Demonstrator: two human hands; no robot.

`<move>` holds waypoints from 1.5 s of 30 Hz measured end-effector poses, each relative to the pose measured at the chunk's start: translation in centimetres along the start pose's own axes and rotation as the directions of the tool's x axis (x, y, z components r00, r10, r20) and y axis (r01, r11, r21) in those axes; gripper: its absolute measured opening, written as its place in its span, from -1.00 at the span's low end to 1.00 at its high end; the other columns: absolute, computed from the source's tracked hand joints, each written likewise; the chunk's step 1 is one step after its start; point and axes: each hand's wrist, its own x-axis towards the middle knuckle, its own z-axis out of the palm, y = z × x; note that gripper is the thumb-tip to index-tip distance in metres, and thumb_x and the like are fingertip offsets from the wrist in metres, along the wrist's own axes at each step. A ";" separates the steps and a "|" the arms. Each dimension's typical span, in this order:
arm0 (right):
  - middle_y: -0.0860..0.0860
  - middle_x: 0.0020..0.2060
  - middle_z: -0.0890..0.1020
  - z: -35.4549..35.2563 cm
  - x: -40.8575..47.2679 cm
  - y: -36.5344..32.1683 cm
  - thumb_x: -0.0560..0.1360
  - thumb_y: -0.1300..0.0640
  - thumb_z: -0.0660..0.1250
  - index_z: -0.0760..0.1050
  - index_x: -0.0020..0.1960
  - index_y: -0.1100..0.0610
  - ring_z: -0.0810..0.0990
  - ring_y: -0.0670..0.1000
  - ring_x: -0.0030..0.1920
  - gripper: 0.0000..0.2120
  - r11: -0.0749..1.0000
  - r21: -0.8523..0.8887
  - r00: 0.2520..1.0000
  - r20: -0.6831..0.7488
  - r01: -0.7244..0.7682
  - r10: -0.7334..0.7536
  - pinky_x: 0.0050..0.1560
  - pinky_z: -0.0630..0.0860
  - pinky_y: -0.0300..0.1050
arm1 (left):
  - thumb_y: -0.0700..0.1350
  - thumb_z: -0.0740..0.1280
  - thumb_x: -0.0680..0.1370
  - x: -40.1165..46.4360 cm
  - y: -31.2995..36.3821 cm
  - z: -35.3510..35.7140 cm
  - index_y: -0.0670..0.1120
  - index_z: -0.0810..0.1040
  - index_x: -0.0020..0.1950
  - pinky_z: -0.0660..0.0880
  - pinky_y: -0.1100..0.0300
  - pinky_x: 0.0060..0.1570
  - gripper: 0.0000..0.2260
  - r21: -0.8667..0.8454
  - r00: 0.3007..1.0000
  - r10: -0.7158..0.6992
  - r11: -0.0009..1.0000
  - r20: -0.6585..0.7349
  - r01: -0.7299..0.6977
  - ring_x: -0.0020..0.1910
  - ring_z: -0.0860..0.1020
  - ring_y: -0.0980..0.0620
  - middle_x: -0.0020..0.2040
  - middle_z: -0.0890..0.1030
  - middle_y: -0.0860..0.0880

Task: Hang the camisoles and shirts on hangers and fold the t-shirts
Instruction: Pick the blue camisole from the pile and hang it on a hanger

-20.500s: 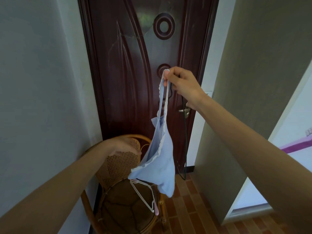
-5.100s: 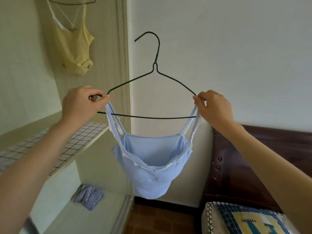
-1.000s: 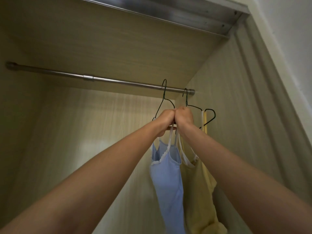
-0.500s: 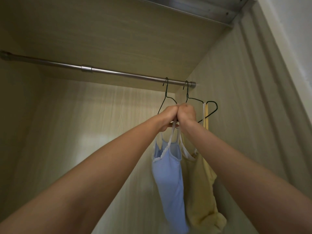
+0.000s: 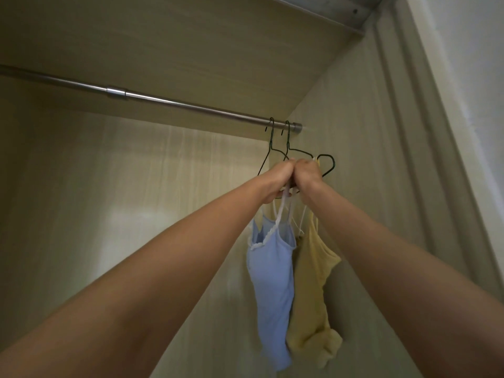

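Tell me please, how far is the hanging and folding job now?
Done: the yellow camisole and the blue camisole each hang on a wire hanger, both hooks over the rail. In hand: the left hand and the right hand grip the blue one's hanger and straps, apparently adjusting. Left: no shirts or t-shirts are in view, so their state cannot be judged.
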 end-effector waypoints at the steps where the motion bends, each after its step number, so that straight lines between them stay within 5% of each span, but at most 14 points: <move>1: 0.18 -0.30 0.59 -0.1 0.2 0.2 0.64 0.12 0.06 0.44 -0.27 0.20 0.65 0.25 -0.10 -0.63 1.000 0.014 1.000 0.000 -0.008 0.008 0.01 0.60 0.12 | -0.07 0.02 0.69 0.0 -0.1 0.1 -0.09 0.47 0.05 0.50 0.15 -0.08 -0.74 -0.005 1.000 0.001 1.000 -0.001 -0.001 -0.26 0.48 0.08 -0.25 0.52 -0.03; 6: 0.21 -0.07 0.61 -1.1 -1.5 -0.5 0.60 0.14 0.11 0.49 -0.01 0.21 0.62 0.22 0.04 -0.79 0.999 -0.012 0.999 0.000 0.033 -0.033 0.06 0.56 0.04 | -0.18 0.05 0.62 0.0 -0.4 0.4 -0.07 0.50 -0.04 0.44 0.20 -0.21 -0.76 0.022 1.000 0.019 1.000 -0.009 -0.019 -0.22 0.48 0.07 -0.25 0.52 -0.02; 10: 0.24 0.02 0.61 -1.4 -2.4 -0.8 0.62 0.20 0.13 0.50 0.17 0.28 0.56 0.16 -0.02 -0.75 0.995 -0.086 0.998 0.027 0.053 -0.050 -0.13 0.41 -0.10 | -0.20 0.05 0.61 -0.6 -0.5 0.2 -0.10 0.53 0.08 0.44 0.13 -0.05 -0.75 0.043 1.000 0.012 0.999 -0.023 -0.011 -0.01 0.50 -0.01 -0.09 0.56 -0.05; 15: 0.06 -0.30 0.39 -2.3 -5.1 -1.5 0.65 0.18 0.09 0.45 0.30 0.29 0.42 0.06 -0.26 -0.68 0.989 -0.145 0.995 0.088 -0.023 0.036 -0.32 0.32 -0.13 | -0.14 0.09 0.64 -2.1 -0.5 -0.7 -0.14 0.44 0.33 0.36 0.09 0.14 -0.70 0.083 0.994 -0.074 0.993 -0.083 0.081 0.23 0.42 -0.05 0.24 0.46 -0.09; 19: 0.06 0.04 0.42 -4.0 -8.7 -0.4 0.65 0.18 0.07 0.32 0.43 0.23 0.40 0.05 0.02 -0.63 0.991 -0.035 0.969 0.208 -0.129 0.134 0.04 0.37 -0.11 | -0.08 0.10 0.66 -4.8 -1.6 -2.0 -0.17 0.32 0.43 0.33 0.01 0.30 -0.63 0.060 0.978 -0.177 0.981 -0.110 0.184 0.35 0.37 -0.13 0.36 0.40 -0.15; 21: 0.05 0.08 0.43 -5.3 -10.8 0.9 0.67 0.19 0.06 0.34 0.41 0.19 0.41 0.05 0.11 -0.67 0.987 0.013 0.955 0.255 -0.163 0.154 0.08 0.35 -0.12 | -0.09 0.11 0.66 -7.1 -2.6 -2.5 -0.18 0.36 0.40 0.37 0.04 0.24 -0.66 0.026 0.971 -0.208 0.977 -0.116 0.212 0.25 0.42 -0.11 0.27 0.44 -0.15; 24: -0.01 -0.19 0.45 -7.0 -13.7 3.7 0.67 0.16 0.10 0.42 0.04 0.13 0.45 -0.04 -0.15 -0.86 0.971 0.064 0.929 0.312 -0.229 0.199 -0.01 0.44 -0.15 | -0.15 0.14 0.64 -12.3 -4.6 -2.7 -0.12 0.47 0.10 0.43 0.14 -0.01 -0.85 -0.074 0.963 -0.243 0.969 -0.118 0.235 -0.04 0.44 -0.01 0.03 0.46 -0.07; 26: 0.03 -0.11 0.49 -7.9 -15.6 5.9 0.66 0.11 0.13 0.45 0.03 0.12 0.49 -0.02 -0.10 -0.85 0.953 0.118 0.902 0.374 -0.279 0.218 0.00 0.44 -0.14 | -0.16 0.15 0.64 -16.0 -6.2 -2.9 -0.08 0.49 -0.03 0.45 0.15 0.01 -0.86 -0.148 0.951 -0.282 0.953 -0.128 0.262 -0.05 0.47 0.02 0.00 0.50 -0.04; 30: 0.12 0.24 0.57 -9.7 -20.0 8.7 0.67 0.04 0.13 0.37 0.40 0.16 0.54 0.09 0.26 -0.64 0.925 0.165 0.841 0.493 -0.342 0.223 0.22 0.48 -0.05 | -0.10 0.13 0.67 -22.6 -8.5 -3.8 -0.13 0.49 0.17 0.39 0.01 0.33 -0.80 -0.295 0.926 -0.361 0.902 -0.113 0.316 0.25 0.49 -0.07 0.21 0.56 -0.11; 35: 0.16 0.16 0.64 -11.9 -24.7 9.1 0.68 0.00 0.08 0.45 0.34 0.24 0.62 0.09 0.18 -0.60 0.896 0.169 0.763 0.601 -0.411 0.237 0.22 0.51 -0.05 | -0.05 0.05 0.69 -30.0 -7.7 -5.2 -0.20 0.50 0.30 0.41 -0.05 0.35 -0.64 -0.325 0.909 -0.412 0.870 -0.068 0.370 0.25 0.56 -0.11 0.21 0.62 -0.15; 45: 0.13 0.02 0.71 -10.9 -32.3 8.0 0.66 -0.04 0.06 0.59 0.08 0.22 0.68 0.04 0.09 -0.58 0.830 0.193 0.610 0.764 -0.524 0.208 0.18 0.54 -0.10 | -0.02 0.05 0.68 -40.6 -4.4 -9.5 -0.20 0.57 0.17 0.55 0.01 0.17 -0.62 -0.251 0.849 -0.521 0.837 -0.090 0.486 0.11 0.65 -0.14 0.09 0.68 -0.19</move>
